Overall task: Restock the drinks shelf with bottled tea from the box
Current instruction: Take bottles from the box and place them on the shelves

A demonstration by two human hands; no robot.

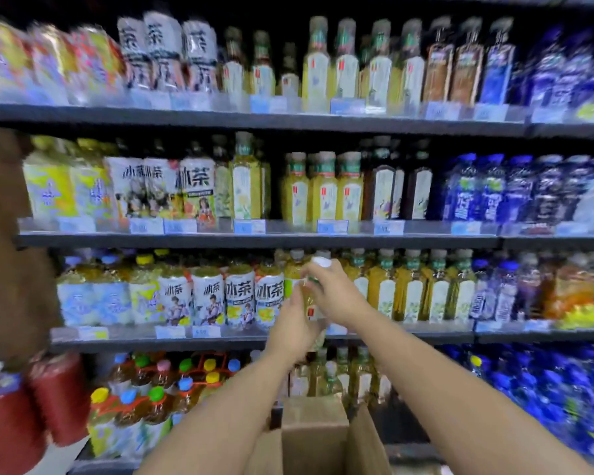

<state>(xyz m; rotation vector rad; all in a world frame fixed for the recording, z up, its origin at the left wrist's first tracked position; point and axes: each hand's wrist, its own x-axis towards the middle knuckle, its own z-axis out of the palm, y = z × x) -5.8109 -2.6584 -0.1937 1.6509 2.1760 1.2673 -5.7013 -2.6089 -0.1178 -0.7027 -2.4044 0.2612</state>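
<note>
A yellow bottled tea (311, 301) with a white cap stands upright at the front edge of the third shelf (408, 332), between the white-labelled iced-tea bottles and a row of matching yellow tea bottles (412, 289). My left hand (294, 320) grips its lower body from the left. My right hand (331, 291) holds its neck and shoulder just under the cap. The open cardboard box (314, 437) sits low in front of me, between my forearms; its inside is hidden.
Four dark shelves packed with drink bottles fill the view. Iced-tea bottles (240, 293) stand left of my hands, blue bottles (528, 382) at lower right. Red-wrapped bottles (31, 406) and a brown surface crowd the left edge. The picture is blurred.
</note>
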